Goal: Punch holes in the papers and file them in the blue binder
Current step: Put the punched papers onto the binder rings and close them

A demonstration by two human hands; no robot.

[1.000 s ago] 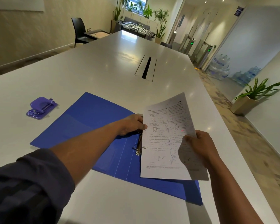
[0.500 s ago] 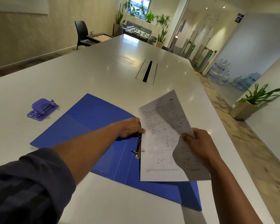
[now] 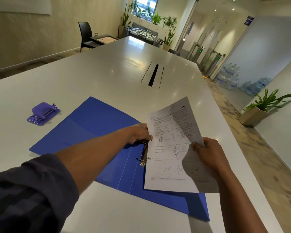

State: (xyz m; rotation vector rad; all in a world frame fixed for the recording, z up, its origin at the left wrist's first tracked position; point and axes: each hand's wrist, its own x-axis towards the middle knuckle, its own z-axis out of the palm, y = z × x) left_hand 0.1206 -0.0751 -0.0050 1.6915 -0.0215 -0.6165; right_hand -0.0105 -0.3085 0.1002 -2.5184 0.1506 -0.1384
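Note:
The blue binder (image 3: 94,132) lies open and flat on the white table (image 3: 107,78). Its metal ring mechanism (image 3: 144,155) runs down the spine. A printed paper (image 3: 168,148) hangs tilted over the binder's right half, its left edge next to the rings. My left hand (image 3: 139,132) pinches the paper's left edge just above the upper ring. My right hand (image 3: 208,152) grips the paper's right edge, thumb on top. The purple hole punch (image 3: 43,113) sits on the table to the left, apart from both hands.
A cable slot (image 3: 153,75) is set into the table's middle, beyond the binder. The table's right edge runs close past my right arm. A potted plant (image 3: 257,110) stands on the floor to the right. A black chair (image 3: 86,36) stands at the far left.
The paper's top has swung a little to the right and risen, with both hands still holding its edges. The binder and hole punch have stayed put.

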